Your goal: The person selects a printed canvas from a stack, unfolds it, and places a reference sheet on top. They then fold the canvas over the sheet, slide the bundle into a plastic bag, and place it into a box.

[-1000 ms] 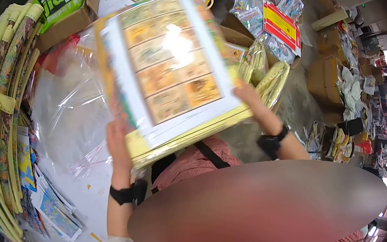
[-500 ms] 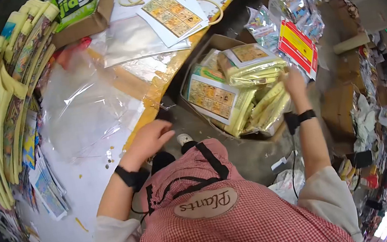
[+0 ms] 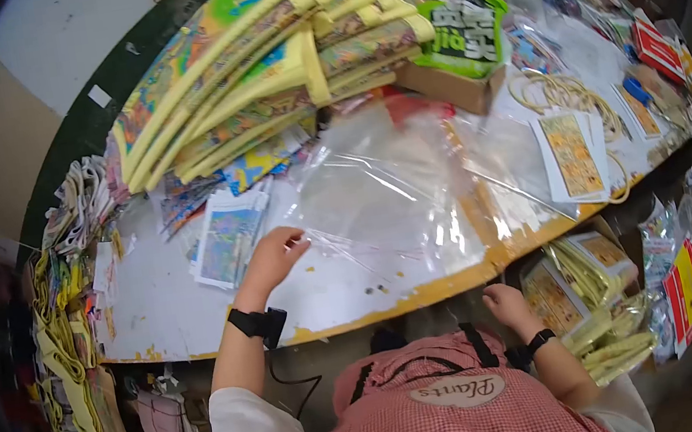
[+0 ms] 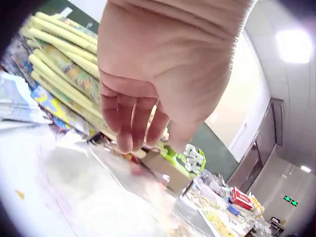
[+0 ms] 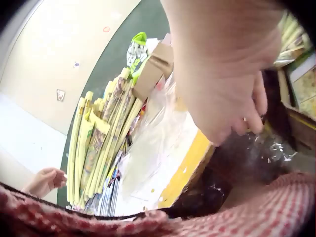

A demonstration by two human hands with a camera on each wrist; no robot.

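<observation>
My left hand (image 3: pixel 275 259) hovers over the white table with loosely bent fingers and nothing in them. Just beyond its fingertips lie large clear plastic bags (image 3: pixel 373 190); a small pile of printed leaflets (image 3: pixel 230 241) is to its left. In the left wrist view the palm of that hand (image 4: pixel 153 74) shows, fingers hanging down. My right hand (image 3: pixel 509 308), loosely curled and without anything in it, is by the table's front edge. Right of it are clear-wrapped packs (image 3: pixel 552 297) of yellow-edged paper with printed sheets on top.
A tall stack of folded yellow-edged prints (image 3: pixel 232 99) stands at the back left. Beside it are a cardboard box (image 3: pixel 456 87) and a green packet (image 3: pixel 462 36). Printed cards (image 3: pixel 572 158) and coiled cord (image 3: pixel 568 96) lie on the right. A red-yellow card (image 3: pixel 686 296) stands beyond the packs.
Both hands held a wrapped pack at first; later the right hand was at the packs in the box. Now that hand has drawn back, the left reaches over the table, and the head view has turned left.
</observation>
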